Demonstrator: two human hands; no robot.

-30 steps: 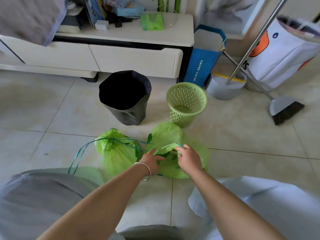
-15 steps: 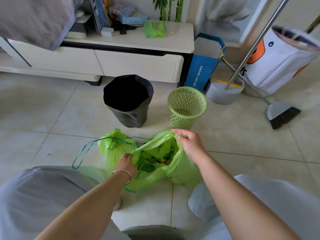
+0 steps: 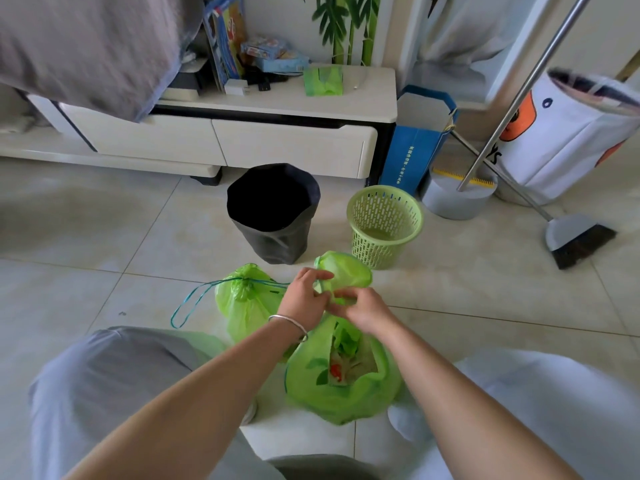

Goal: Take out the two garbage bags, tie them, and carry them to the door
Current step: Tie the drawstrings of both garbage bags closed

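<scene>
Two green garbage bags lie on the tiled floor in front of me. The left bag (image 3: 244, 304) is cinched at the top, and its blue drawstring (image 3: 194, 299) trails out to the left. The right bag (image 3: 341, 386) gapes open, showing leafy scraps and something red inside. My left hand (image 3: 304, 296) and my right hand (image 3: 363, 310) meet above it, both pinching the bag's top edge, which loops up behind my fingers. A silver bangle circles my left wrist.
A black bin (image 3: 273, 213) and a green mesh basket (image 3: 384, 225) stand just beyond the bags. Behind them is a low white cabinet (image 3: 277, 147). A blue paper bag (image 3: 415, 147), a grey dustpan (image 3: 457, 199) and a broom (image 3: 578, 237) occupy the right. My knees frame the bottom.
My hands held the open bag's rim wide apart half a second ago. They have now come together above it, gathering the top edge. The view has tilted slightly.
</scene>
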